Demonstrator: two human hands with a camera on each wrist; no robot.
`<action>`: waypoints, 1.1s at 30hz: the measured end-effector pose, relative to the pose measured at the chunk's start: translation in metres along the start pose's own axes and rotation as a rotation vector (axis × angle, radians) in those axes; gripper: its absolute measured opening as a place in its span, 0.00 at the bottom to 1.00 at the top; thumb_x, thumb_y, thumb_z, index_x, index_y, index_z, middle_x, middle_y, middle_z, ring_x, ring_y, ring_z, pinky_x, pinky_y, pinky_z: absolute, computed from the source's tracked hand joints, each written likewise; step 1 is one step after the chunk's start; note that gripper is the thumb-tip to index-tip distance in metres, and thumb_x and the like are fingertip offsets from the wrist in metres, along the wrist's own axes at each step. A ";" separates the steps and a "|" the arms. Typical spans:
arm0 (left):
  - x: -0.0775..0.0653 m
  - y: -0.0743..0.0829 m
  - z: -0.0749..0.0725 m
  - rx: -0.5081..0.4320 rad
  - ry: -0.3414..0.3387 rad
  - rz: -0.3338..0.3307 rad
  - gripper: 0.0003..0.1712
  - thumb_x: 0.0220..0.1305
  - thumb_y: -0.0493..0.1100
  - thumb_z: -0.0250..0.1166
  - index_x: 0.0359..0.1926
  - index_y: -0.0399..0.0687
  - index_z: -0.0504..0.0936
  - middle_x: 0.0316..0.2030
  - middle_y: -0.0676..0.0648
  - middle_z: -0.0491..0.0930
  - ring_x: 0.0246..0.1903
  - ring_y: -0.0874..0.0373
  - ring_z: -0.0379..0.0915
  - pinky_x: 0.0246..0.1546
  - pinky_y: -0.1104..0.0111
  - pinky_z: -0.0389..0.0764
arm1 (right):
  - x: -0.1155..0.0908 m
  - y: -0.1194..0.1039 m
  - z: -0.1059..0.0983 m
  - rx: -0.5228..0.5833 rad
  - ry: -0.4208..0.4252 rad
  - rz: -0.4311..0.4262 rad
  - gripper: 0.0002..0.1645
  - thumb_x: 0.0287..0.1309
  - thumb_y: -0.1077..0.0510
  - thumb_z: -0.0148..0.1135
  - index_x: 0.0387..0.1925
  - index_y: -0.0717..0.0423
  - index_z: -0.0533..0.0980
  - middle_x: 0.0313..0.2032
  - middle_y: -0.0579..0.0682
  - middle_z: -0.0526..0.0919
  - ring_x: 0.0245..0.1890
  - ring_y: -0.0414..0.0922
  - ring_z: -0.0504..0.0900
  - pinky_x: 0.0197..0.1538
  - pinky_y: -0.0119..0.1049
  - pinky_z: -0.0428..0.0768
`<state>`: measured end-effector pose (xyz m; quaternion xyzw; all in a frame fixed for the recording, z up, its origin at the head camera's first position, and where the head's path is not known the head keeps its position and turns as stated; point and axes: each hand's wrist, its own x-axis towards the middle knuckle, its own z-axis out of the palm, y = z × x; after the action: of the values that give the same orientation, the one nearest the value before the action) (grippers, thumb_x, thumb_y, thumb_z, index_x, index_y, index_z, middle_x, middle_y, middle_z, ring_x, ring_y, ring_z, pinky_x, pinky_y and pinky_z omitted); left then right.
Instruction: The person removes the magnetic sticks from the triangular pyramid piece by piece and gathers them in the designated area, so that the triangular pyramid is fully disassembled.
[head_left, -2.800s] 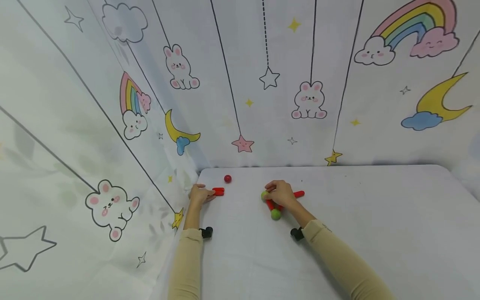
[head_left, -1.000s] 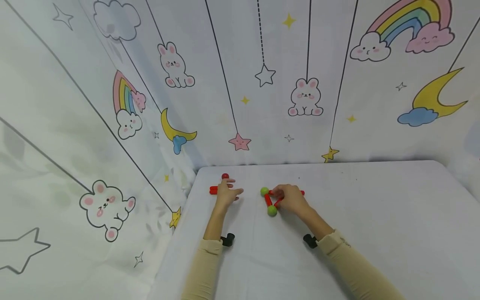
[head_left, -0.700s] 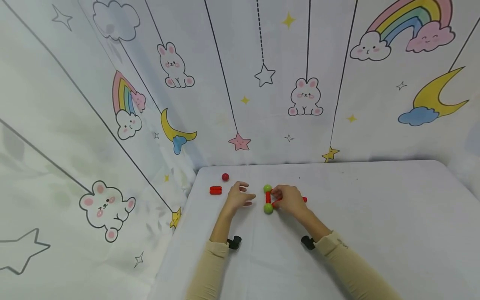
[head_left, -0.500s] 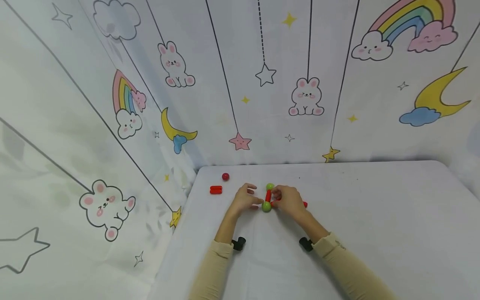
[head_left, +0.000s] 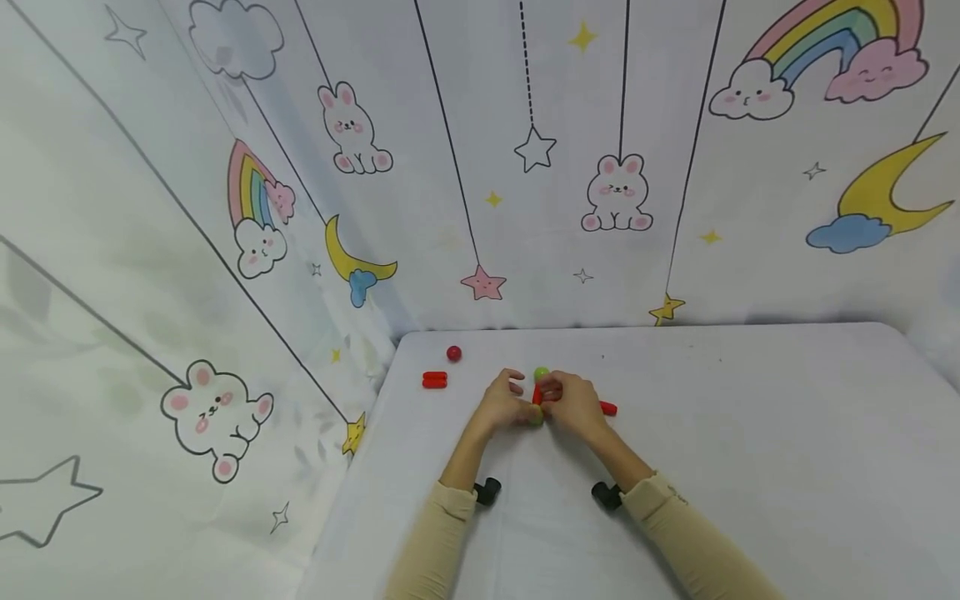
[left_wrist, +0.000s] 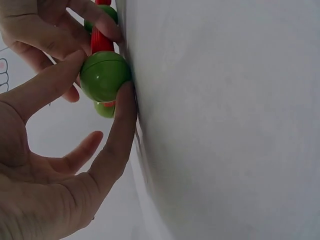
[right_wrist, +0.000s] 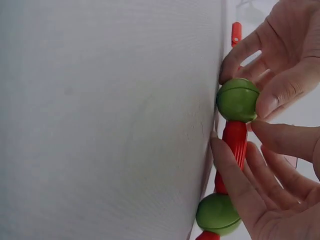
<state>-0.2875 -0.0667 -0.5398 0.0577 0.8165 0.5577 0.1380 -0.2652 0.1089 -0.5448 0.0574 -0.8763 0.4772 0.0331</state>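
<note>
Green balls joined by red ribbed rods form a toy built up on the table. My left hand (head_left: 504, 402) pinches the near green ball (left_wrist: 105, 76) between thumb and a finger. My right hand (head_left: 573, 404) has thumb and fingers about a red rod (right_wrist: 235, 150) fixed to that ball. A second green ball (head_left: 542, 374) shows beyond the hands, and another red rod (head_left: 609, 408) sticks out right of my right hand. In the right wrist view a further green ball (right_wrist: 218, 215) sits at the rod's other end. My right hand hides part of the toy in the head view.
Two loose red rods (head_left: 435, 380) lie side by side at the table's left, with a red ball (head_left: 453, 353) behind them. The white table (head_left: 720, 467) meets a printed cloth backdrop (head_left: 420, 192) at its back and left.
My left hand has left the loose red rods, moved right and taken hold of the near green ball. The joined toy has turned and shifted a little under my right hand.
</note>
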 end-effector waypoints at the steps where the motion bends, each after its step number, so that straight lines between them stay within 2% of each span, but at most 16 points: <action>1: -0.001 0.000 0.001 0.007 -0.001 0.000 0.46 0.48 0.31 0.81 0.68 0.35 0.69 0.56 0.31 0.75 0.40 0.47 0.80 0.37 0.59 0.89 | 0.000 0.000 0.000 0.003 -0.004 0.001 0.22 0.52 0.71 0.75 0.50 0.61 0.84 0.44 0.52 0.90 0.42 0.47 0.89 0.45 0.41 0.87; 6: -0.003 0.002 0.003 0.090 -0.006 -0.021 0.51 0.45 0.33 0.84 0.70 0.39 0.68 0.53 0.36 0.77 0.38 0.50 0.79 0.34 0.63 0.87 | -0.002 0.000 -0.002 0.015 -0.022 0.015 0.24 0.50 0.72 0.76 0.52 0.62 0.84 0.43 0.53 0.90 0.40 0.47 0.89 0.43 0.41 0.88; 11: -0.002 0.003 0.004 0.151 -0.002 -0.010 0.55 0.44 0.34 0.85 0.72 0.41 0.66 0.52 0.37 0.78 0.40 0.50 0.78 0.35 0.65 0.84 | -0.003 -0.002 -0.004 0.020 -0.006 0.022 0.23 0.50 0.72 0.77 0.50 0.62 0.84 0.41 0.53 0.90 0.39 0.47 0.90 0.42 0.42 0.88; 20: -0.001 0.002 0.004 0.090 -0.015 0.033 0.51 0.47 0.31 0.80 0.72 0.38 0.65 0.47 0.39 0.81 0.34 0.54 0.79 0.32 0.67 0.82 | -0.004 -0.004 -0.005 0.018 0.003 0.010 0.19 0.50 0.71 0.76 0.46 0.63 0.84 0.35 0.52 0.90 0.35 0.44 0.89 0.41 0.43 0.87; 33: -0.002 0.001 0.002 0.112 -0.014 0.051 0.51 0.50 0.31 0.80 0.73 0.38 0.64 0.46 0.40 0.81 0.36 0.55 0.78 0.36 0.68 0.81 | -0.002 0.000 -0.007 0.015 -0.015 0.002 0.17 0.51 0.68 0.78 0.45 0.64 0.84 0.35 0.52 0.91 0.35 0.44 0.89 0.34 0.35 0.85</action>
<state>-0.2854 -0.0646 -0.5391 0.0902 0.8437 0.5140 0.1258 -0.2627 0.1148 -0.5409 0.0604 -0.8730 0.4834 0.0258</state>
